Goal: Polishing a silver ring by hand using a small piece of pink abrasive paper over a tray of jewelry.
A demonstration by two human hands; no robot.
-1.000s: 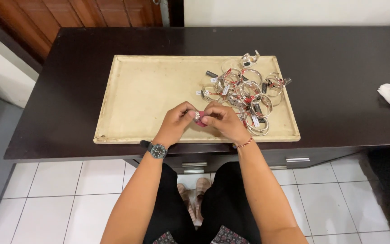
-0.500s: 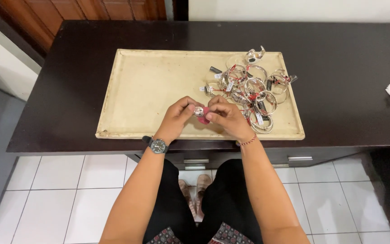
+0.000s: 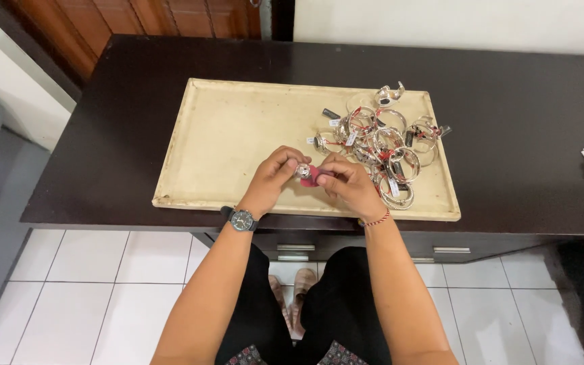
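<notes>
Two hands, left hand (image 3: 273,177), right hand (image 3: 349,186), pinching silver piece (image 3: 302,171) together

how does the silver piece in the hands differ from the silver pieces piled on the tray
The held silver piece is single, pinched between the left hand and right hand above the tray; the pile of silver bangles lies loose and tangled at the tray's right end. The held piece touches a red cloth; the pile carries thin red threads and small tags. The held piece looks smaller than the bangles. Both are shiny silver metal.
</notes>
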